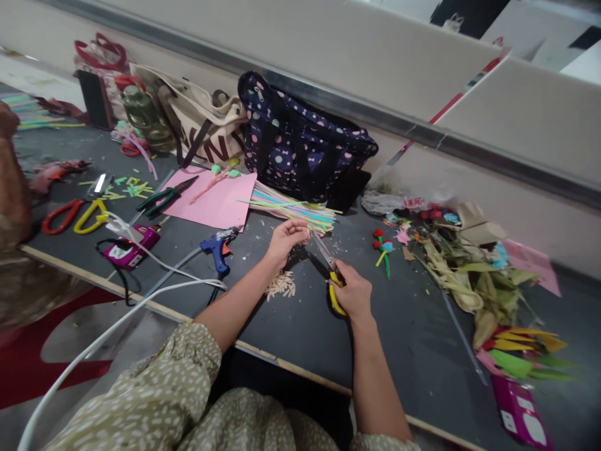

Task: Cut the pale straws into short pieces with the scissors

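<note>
My right hand (355, 289) is closed around the yellow handles of a pair of scissors (323, 252), whose blades point up and left toward my other hand. My left hand (288, 241) pinches something too small to make out, right at the blade tips. Below my left hand, a small pile of short beige pieces (282, 285) lies on the dark table (300, 326). Behind my hands is a bundle of pastel strips (295, 207). To the right lies a small red and blue flower piece with green stems (384, 247).
A blue glue gun (218, 250), pink sheet (211, 200), green-handled pliers (164, 197) and purple power strip (131, 246) lie left, with a white cable crossing. Bags (300, 138) stand behind. Dried leaves (469, 275) and another purple strip (521, 410) are right. A person's arm shows far left.
</note>
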Action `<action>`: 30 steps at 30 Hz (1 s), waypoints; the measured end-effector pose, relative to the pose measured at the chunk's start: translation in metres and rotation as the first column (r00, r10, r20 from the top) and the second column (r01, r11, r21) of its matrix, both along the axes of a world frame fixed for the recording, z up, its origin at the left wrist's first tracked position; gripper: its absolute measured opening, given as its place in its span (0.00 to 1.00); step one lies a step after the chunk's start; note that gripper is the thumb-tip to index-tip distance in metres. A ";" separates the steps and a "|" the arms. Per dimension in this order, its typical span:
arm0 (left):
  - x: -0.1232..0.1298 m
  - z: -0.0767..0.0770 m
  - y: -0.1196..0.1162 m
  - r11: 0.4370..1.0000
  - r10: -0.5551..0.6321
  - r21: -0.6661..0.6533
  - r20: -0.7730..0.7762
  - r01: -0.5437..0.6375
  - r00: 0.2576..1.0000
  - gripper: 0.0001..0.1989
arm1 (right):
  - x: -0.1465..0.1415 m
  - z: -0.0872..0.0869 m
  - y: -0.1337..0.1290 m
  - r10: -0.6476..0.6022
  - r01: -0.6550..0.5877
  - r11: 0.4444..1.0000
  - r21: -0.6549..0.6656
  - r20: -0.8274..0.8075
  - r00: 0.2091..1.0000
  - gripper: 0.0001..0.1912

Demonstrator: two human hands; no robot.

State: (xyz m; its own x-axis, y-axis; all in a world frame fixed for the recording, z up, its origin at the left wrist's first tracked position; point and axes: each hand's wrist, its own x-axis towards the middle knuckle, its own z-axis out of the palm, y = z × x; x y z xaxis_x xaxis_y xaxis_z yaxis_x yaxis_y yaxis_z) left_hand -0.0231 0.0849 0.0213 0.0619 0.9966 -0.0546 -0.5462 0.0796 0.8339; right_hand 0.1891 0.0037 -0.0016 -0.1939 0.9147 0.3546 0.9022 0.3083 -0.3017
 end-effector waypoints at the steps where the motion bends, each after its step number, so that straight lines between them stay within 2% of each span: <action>1: 0.000 0.000 0.000 1.000 -0.003 -0.001 0.000 0.003 1.000 0.19 | 0.000 0.000 0.000 0.005 -0.005 1.000 0.002 0.004 1.000 0.21; 20: 0.001 0.004 -0.002 0.999 -0.021 -0.029 0.008 0.021 1.000 0.19 | 0.002 -0.006 0.001 0.010 -0.010 1.000 0.000 0.031 0.999 0.23; 30: 0.001 0.003 -0.002 1.000 -0.025 -0.008 0.007 0.025 1.000 0.18 | 0.003 -0.006 0.000 -0.003 -0.001 0.999 0.054 0.080 0.997 0.23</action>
